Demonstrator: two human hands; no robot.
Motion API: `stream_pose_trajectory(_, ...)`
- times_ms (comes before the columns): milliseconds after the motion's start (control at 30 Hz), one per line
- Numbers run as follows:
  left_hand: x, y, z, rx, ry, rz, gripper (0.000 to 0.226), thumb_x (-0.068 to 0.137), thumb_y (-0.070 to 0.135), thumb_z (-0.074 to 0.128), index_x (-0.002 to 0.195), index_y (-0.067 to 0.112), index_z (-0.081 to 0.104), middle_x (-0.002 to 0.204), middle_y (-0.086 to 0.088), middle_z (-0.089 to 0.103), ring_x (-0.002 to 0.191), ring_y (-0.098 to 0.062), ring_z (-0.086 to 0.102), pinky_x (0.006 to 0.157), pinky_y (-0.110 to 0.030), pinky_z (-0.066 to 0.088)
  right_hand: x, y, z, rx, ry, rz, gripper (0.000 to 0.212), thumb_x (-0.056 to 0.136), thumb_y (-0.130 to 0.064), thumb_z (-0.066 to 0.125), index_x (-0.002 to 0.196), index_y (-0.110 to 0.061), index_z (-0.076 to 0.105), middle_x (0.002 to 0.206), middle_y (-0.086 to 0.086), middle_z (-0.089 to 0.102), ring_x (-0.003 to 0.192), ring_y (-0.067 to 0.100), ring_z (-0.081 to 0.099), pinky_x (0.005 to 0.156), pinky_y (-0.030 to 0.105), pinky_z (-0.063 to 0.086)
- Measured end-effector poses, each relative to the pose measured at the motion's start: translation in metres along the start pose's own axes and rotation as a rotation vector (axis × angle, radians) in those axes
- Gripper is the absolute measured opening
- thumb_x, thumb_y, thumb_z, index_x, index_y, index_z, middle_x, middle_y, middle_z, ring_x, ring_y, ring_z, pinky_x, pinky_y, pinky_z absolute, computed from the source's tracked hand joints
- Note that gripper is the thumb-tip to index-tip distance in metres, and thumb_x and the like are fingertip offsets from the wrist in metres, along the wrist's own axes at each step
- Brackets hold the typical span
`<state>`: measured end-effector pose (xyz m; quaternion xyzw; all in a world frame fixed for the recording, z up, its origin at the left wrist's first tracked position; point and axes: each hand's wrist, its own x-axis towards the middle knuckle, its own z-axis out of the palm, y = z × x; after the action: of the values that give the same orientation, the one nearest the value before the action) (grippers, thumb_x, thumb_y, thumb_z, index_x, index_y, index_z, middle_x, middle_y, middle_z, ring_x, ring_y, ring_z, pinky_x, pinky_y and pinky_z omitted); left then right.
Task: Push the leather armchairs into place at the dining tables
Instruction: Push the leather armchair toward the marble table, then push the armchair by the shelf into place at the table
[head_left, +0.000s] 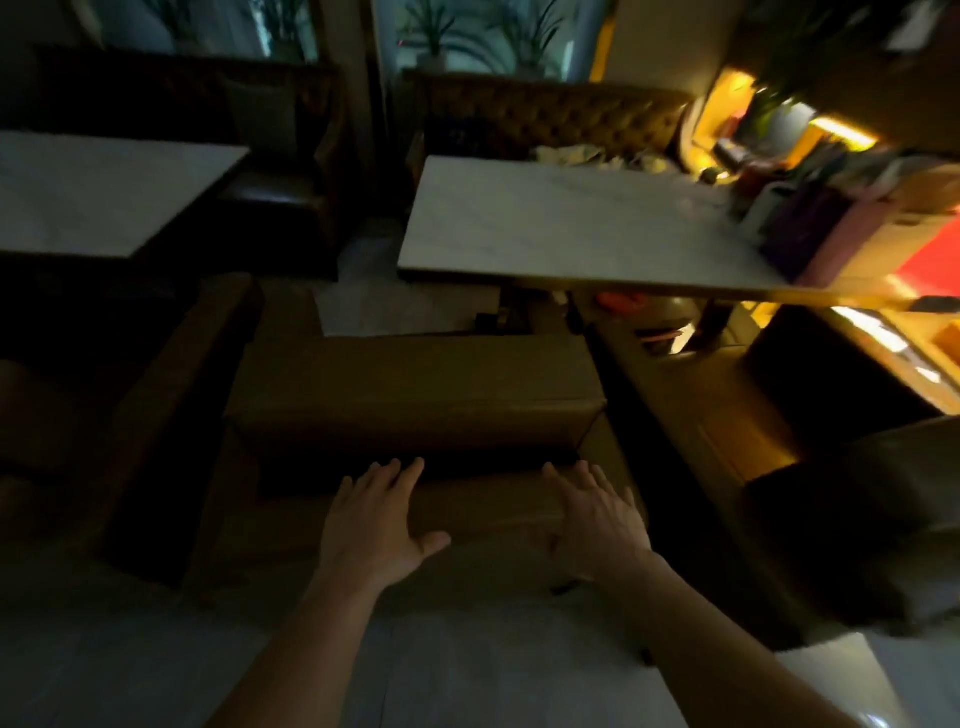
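— What is the head view showing?

— A person's left hand and right hand are lying flat, fingers straight and spread, on the top of the backrest of a brown leather armchair (the picture is dim and blurred).

— Where is the chair standing?

— It is facing a white marble table, its seat near the table's front edge. A second marble table is sitting to the left.

— Any writing?

— None is reading clearly.

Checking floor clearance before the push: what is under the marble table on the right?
Under the marble table: its dark base, pale floor and an orange blur. The tabletop covers everything farther back.
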<state>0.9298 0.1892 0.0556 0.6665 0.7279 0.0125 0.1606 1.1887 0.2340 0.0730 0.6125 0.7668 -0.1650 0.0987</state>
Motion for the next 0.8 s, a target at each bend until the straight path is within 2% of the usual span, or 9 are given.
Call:
stream_pose_trajectory(133, -0.026, 0.053, -0.034, 0.004, 0.011, 0.094, 0.102, 0.077, 0.080, 0.054, 0.156, 0.037, 0.005, 0.165, 0.004, 0.012, 0.151, -0.022, 0.010, 0.122, -0.049, 0.010, -0.063, 0.029, -0.039, 0.018, 0.101, 0.051, 0.095, 0.089, -0.049, 0.067, 0.159, -0.037, 0.003, 0.168, 0.010, 0.007, 0.155, 0.032, 0.004, 0.122, 0.060, 0.013)
stream_pose_trajectory(200, -0.040, 0.083, -0.044, 0.001, 0.023, 0.140, 0.101, 0.077, 0.079, 0.054, 0.156, 0.038, 0.005, 0.165, 0.004, 0.013, 0.151, -0.021, 0.010, 0.122, -0.048, 0.010, -0.092, 0.046, -0.054, 0.021, 0.141, 0.075, 0.095, 0.090, -0.048, 0.066, 0.158, -0.038, 0.001, 0.168, 0.011, 0.005, 0.154, 0.033, 0.004, 0.123, 0.059, 0.012)
stream_pose_trajectory(467, -0.083, 0.221, -0.054, 0.010, 0.046, 0.334, 0.103, 0.074, 0.083, 0.053, 0.155, 0.040, 0.007, 0.164, 0.004, 0.016, 0.150, -0.021, 0.016, 0.121, -0.048, 0.016, -0.189, 0.147, -0.085, 0.096, 0.293, 0.164, 0.096, 0.084, -0.073, 0.057, 0.158, -0.041, 0.005, 0.168, 0.008, 0.009, 0.154, 0.032, 0.008, 0.120, 0.059, 0.013)
stream_pose_trajectory(567, -0.094, 0.285, -0.047, 0.012, 0.044, 0.380, 0.103, 0.073, 0.083, 0.054, 0.155, 0.040, 0.007, 0.164, 0.004, 0.016, 0.149, -0.022, 0.017, 0.119, -0.049, 0.020, -0.220, 0.206, -0.087, 0.110, 0.353, 0.198, 0.096, 0.082, -0.077, 0.055, 0.157, -0.041, 0.006, 0.168, 0.008, 0.012, 0.153, 0.032, 0.012, 0.121, 0.060, 0.015)
stream_pose_trajectory(700, -0.111, 0.375, -0.028, 0.022, 0.016, 0.404, 0.105, 0.072, 0.084, 0.054, 0.155, 0.039, 0.009, 0.164, 0.004, 0.016, 0.149, -0.022, 0.019, 0.117, -0.049, 0.023, -0.261, 0.293, -0.084, 0.146, 0.358, 0.258, 0.097, 0.080, -0.081, 0.051, 0.156, -0.044, 0.004, 0.168, 0.008, 0.009, 0.154, 0.031, 0.007, 0.122, 0.058, 0.014)
stream_pose_trajectory(800, -0.128, 0.445, -0.010, 0.015, -0.012, 0.433, 0.103, 0.074, 0.081, 0.056, 0.155, 0.038, 0.010, 0.164, 0.004, 0.017, 0.148, -0.021, 0.020, 0.117, -0.049, 0.026, -0.297, 0.357, -0.079, 0.148, 0.349, 0.301, 0.098, 0.080, -0.079, 0.055, 0.157, -0.043, 0.007, 0.168, 0.008, 0.012, 0.154, 0.031, 0.010, 0.121, 0.057, 0.019)
